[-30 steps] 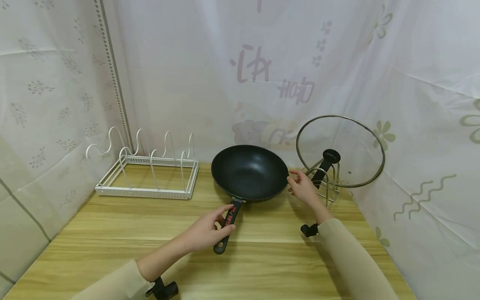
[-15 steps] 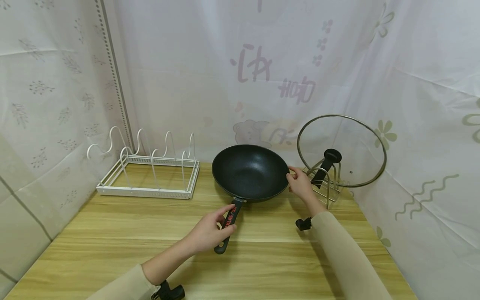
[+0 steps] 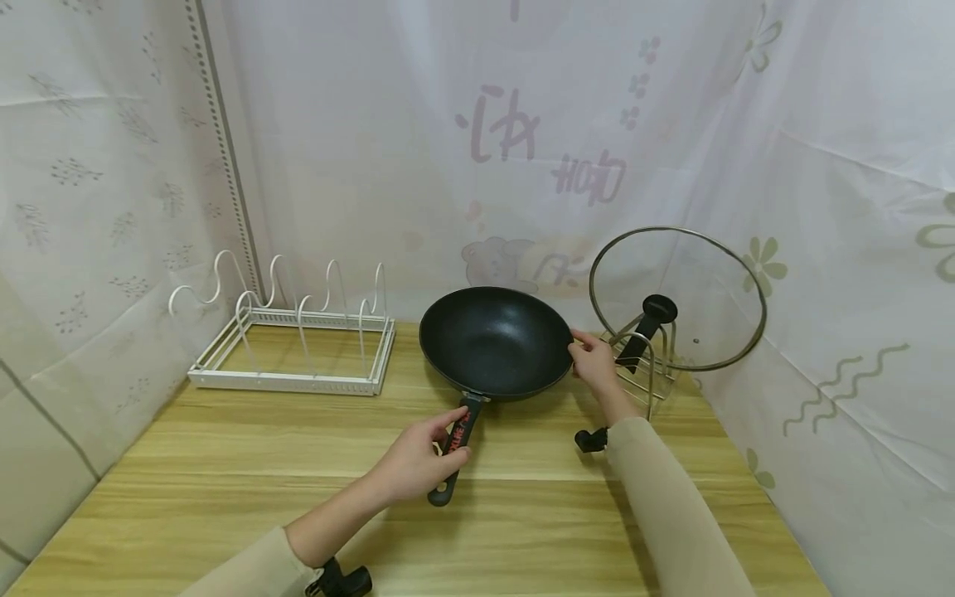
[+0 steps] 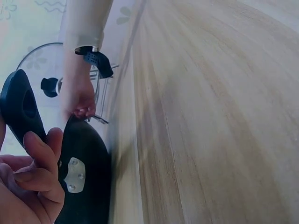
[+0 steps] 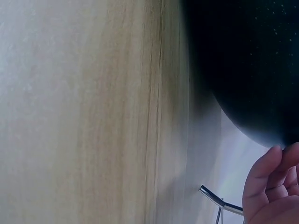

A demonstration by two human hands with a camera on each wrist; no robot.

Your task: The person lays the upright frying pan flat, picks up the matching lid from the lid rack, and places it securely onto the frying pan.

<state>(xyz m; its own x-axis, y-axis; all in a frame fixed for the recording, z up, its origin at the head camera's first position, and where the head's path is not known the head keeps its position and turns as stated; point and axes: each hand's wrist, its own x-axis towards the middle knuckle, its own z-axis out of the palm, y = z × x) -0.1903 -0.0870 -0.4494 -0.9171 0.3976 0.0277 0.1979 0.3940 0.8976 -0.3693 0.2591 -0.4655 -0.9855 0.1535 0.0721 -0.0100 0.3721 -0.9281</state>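
Note:
A black wok (image 3: 496,344) sits on the wooden table, its handle with red lettering pointing toward me. My left hand (image 3: 418,456) holds that handle between thumb and fingers; the left wrist view shows curled fingers (image 4: 39,161) under the handle (image 4: 25,105). At the wok's right rim, my right hand (image 3: 597,365) pinches the edge between thumb and fingertips. In the right wrist view, fingertips (image 5: 273,156) meet the rim beneath the dark wok side (image 5: 252,60).
A white rack (image 3: 298,384) with curved wire dividers stands at the back left. To the right, a glass lid (image 3: 716,290) with a black knob leans in a small metal wire stand (image 3: 651,373), close beside my right hand. Patterned curtains (image 3: 358,166) hang behind and at both sides.
The right wrist and forearm have swung left and the right fingers have settled on the wok's rim. The wok and the left hand's hold look nearly the same.

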